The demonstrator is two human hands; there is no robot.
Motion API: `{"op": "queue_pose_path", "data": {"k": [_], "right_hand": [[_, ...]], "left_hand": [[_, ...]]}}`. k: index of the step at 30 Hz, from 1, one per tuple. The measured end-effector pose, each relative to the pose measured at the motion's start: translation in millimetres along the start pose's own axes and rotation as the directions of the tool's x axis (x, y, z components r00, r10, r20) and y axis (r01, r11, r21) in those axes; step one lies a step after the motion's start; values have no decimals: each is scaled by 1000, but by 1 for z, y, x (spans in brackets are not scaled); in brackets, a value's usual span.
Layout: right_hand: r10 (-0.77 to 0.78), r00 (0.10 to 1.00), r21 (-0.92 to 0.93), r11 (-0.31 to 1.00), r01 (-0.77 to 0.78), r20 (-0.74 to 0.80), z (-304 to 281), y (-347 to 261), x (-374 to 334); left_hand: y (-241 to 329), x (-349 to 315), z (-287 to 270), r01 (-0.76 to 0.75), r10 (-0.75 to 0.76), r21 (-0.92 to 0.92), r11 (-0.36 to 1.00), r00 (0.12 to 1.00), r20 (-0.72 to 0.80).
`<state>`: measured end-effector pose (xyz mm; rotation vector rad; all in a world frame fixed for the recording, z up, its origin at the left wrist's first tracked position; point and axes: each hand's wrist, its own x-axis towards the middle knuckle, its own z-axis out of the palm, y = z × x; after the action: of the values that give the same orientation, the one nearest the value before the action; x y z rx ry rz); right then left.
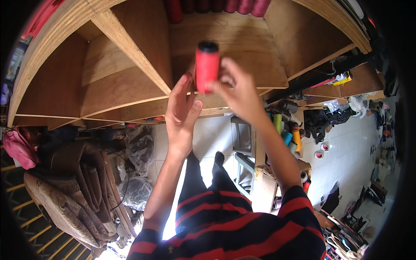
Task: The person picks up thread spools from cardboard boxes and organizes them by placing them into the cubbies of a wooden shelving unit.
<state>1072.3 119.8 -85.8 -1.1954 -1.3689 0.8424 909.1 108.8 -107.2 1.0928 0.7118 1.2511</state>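
A spool of red thread (207,69) with a black end stands nearly upright in front of the wooden shelf. My right hand (238,91) has its thumb against the spool's lower right side, its fingers curled and smeared by motion. On the other side, my left hand (181,112) is raised close to the spool, its fingers stretched up and its thumb apart. Whether any left fingertip touches the spool is hard to make out.
The wooden shelf (125,47) has several compartments; dark red and pink thread spools (232,6) line the back of the middle one. Brown rolled material (82,173) lies at left. Grey stools (243,136) and coloured spools (288,138) are below right. Pink slippers (321,151) lie on the tiled floor.
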Motion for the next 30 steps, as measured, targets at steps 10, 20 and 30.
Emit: {"op": "queue_pose_path", "data": {"k": [10,20,30], "right_hand": [[-390,846,-401,885,236,-364,-8,73,202],[-459,841,-543,801,252,-287,1,115,230],[-426,846,-507,831,227,-319,10,119,234]], "left_hand": [[-10,-41,-22,221,-233,123,968,968,90],[-13,-50,-35,241,-246,75,968,967,66],[-14,-61,-47,239,-243,80,968,969,40]]}}
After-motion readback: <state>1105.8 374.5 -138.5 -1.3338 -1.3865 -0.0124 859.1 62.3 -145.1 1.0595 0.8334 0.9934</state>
